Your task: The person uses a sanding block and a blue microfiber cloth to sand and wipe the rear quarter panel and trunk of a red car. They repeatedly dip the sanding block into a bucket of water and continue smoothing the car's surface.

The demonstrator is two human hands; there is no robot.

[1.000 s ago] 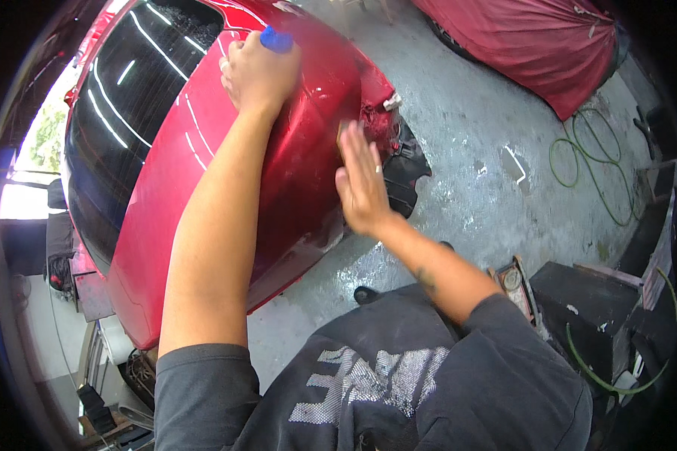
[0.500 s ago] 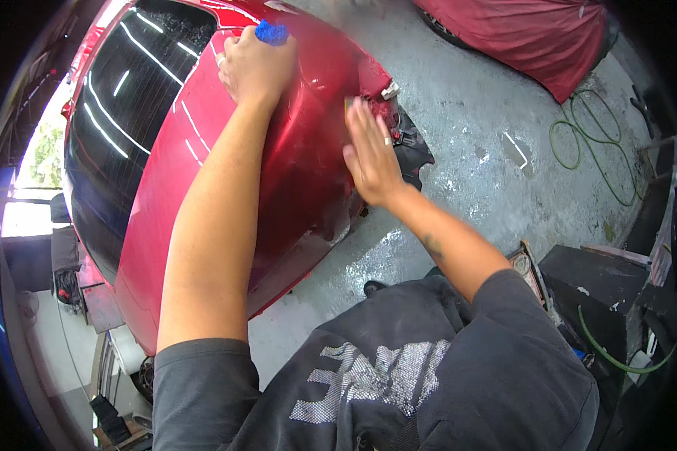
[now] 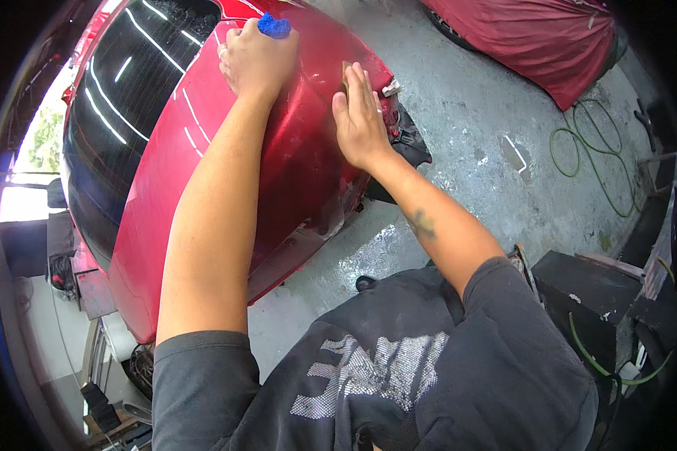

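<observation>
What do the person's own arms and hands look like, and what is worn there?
The left hand wears a ring; the right hand seems to wear one too. Both are ungloved. The right forearm bears a dark tattoo-like mark. The dark-grey T-shirt has short sleeves.

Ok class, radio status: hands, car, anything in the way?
Left hand: gripping blue wad at red car. Right hand: fingers straight, thin brownish piece alongside. Green hose: on floor, away from car.

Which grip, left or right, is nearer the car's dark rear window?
Left. The left grip, holding a blue item, is at the red bodywork just right of the dark rear window; the right grip is farther off, toward the bodywork's right edge.
</observation>
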